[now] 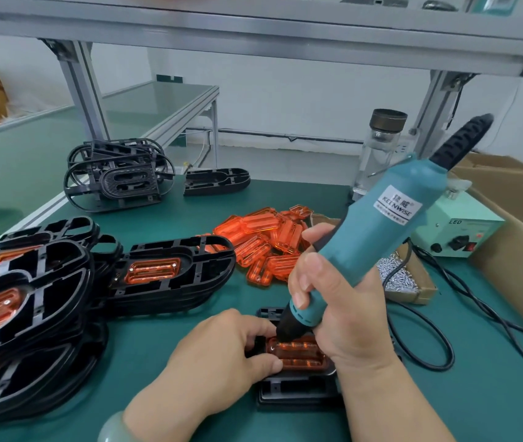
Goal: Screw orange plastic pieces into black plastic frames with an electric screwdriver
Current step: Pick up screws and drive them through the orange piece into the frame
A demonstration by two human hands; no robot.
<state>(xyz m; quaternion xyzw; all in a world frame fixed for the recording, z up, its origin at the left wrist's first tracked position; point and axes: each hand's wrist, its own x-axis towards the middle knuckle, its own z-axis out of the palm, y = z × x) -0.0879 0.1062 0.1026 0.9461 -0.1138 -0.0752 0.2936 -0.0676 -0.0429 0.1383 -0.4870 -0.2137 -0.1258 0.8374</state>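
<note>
Orange plastic piece (298, 352) is sitting in the black frame (298, 393) on the green table (158, 330), right in front of the person, partly hidden by both hands. The left hand (222, 346) is curling its thumb and forefinger around the left end of the piece, pinning it in the frame. The right hand (333, 298) is wrapping its fingers around the electric screwdriver (381, 224), which is tilting and pressing its black tip onto the piece's upper left corner. I cannot tell whether a screw is going in yet.

Judging by the table, the job is partly done. Finished frames (158, 275) with orange inserts are stacking up at the left, at least 2 of them showing screw heads. Empty frames (116, 173) are waiting in a heap at the back, loose orange pieces (263, 240) are lying in a pile mid-table, and a box of screws (400, 275) is standing beside the right hand. So a good many assemblies are probably remaining.
</note>
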